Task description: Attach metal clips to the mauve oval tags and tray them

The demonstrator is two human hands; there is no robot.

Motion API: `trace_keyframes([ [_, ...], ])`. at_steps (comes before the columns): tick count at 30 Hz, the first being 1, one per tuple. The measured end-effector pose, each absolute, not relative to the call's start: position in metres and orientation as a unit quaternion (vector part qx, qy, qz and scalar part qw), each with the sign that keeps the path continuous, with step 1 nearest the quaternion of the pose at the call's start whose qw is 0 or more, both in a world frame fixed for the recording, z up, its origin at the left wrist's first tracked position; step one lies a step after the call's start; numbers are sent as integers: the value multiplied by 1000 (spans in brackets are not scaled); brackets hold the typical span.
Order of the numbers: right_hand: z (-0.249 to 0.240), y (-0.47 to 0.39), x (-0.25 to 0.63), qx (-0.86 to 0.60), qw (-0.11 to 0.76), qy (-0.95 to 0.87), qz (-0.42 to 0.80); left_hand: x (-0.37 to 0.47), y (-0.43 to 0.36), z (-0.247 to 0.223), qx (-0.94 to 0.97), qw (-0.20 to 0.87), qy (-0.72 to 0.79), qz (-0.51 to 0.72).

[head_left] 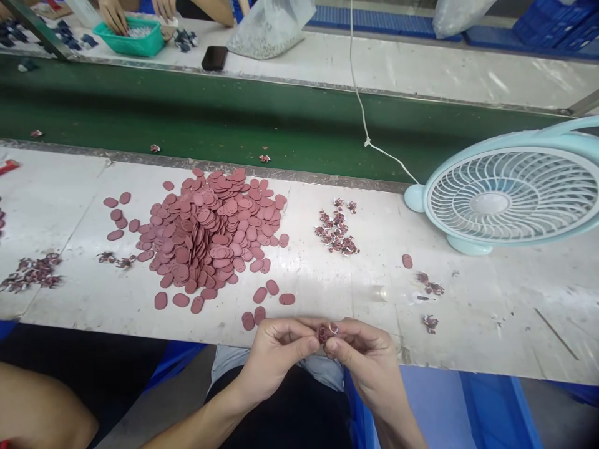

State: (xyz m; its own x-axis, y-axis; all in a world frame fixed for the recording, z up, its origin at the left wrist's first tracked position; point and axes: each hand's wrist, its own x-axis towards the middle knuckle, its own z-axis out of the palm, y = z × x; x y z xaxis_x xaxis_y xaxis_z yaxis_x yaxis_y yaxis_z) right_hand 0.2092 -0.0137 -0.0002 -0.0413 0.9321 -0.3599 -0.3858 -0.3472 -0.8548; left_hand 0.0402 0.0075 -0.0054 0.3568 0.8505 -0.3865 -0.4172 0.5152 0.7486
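Note:
My left hand and my right hand meet at the near edge of the white bench, fingertips pinched together. Between them they hold a small dark-red part with a pale, shiny bit at its right side; its exact kind is too small to make out. Beyond my left hand lies a large heap of flat oval reddish discs, with a few loose discs close to my fingers. A cluster of small dark-red and silvery parts sits farther back, past my right hand.
A light-blue fan stands at the right, its white cord running across the green channel. More small parts lie at left and right. Across the channel, another person's hand reaches into a green basket.

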Motion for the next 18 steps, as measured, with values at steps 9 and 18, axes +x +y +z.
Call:
trace_keyframes([
  [9,-18,-44,234,-523,550,-156,632,14,18,-11,475,613,508,375],
  [18,-55,-141,341,-655,621,-43,429,-38,58,-38,815,185,517,185],
])
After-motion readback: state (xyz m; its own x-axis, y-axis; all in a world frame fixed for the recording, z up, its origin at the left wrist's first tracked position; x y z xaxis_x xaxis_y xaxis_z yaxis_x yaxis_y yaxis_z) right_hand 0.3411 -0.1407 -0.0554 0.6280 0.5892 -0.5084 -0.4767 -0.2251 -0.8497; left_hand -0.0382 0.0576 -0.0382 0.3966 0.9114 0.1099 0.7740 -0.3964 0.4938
